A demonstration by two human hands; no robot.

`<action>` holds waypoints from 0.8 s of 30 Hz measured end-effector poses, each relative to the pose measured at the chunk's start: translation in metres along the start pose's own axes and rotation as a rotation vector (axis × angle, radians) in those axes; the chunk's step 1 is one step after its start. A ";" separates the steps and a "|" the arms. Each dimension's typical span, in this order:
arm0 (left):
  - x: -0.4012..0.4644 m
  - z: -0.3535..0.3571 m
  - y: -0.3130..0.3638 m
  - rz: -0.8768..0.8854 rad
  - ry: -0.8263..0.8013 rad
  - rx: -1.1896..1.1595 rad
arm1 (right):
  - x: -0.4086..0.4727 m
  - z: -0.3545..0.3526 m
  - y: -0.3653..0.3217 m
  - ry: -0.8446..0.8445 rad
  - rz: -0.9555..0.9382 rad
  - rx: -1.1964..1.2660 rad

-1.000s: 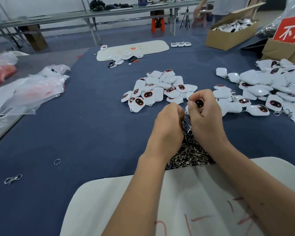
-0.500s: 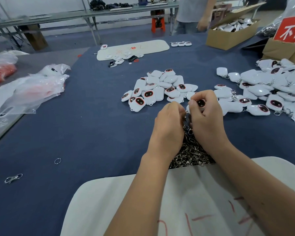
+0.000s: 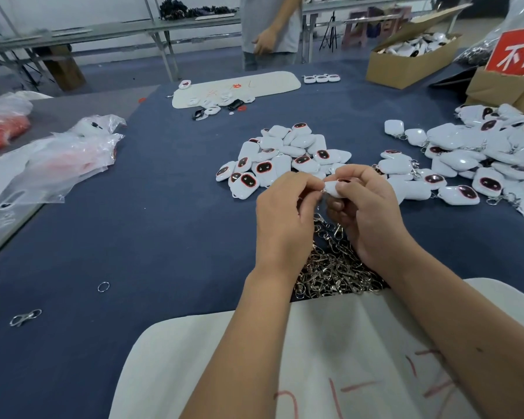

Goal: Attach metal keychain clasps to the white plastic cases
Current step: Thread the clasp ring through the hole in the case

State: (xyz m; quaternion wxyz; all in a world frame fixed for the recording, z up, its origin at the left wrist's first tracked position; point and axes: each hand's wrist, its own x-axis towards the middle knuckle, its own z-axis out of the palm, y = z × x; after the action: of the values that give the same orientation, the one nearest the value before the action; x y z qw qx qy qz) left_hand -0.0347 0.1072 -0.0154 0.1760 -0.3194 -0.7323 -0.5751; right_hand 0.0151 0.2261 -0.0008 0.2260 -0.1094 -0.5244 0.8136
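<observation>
Right hand: fingers curled round one white case, held above the tabletop, long axis roughly left to right, its left end toward the left hand. Left fingers pinch at that end; whether they hold a clasp cannot be told. Below the hands lies a heap of metal clasps, uncountable. One pile of bare cases beyond; a larger pile with clasps to the right.
</observation>
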 end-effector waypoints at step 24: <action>0.001 -0.001 0.003 -0.265 0.070 -0.078 | -0.001 -0.006 0.010 -0.075 -0.282 -0.241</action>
State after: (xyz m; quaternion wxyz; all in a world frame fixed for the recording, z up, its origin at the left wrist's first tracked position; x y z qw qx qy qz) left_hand -0.0333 0.1070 -0.0127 0.1114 -0.2064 -0.7387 -0.6320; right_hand 0.0157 0.2274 -0.0125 0.3034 -0.0306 -0.6364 0.7085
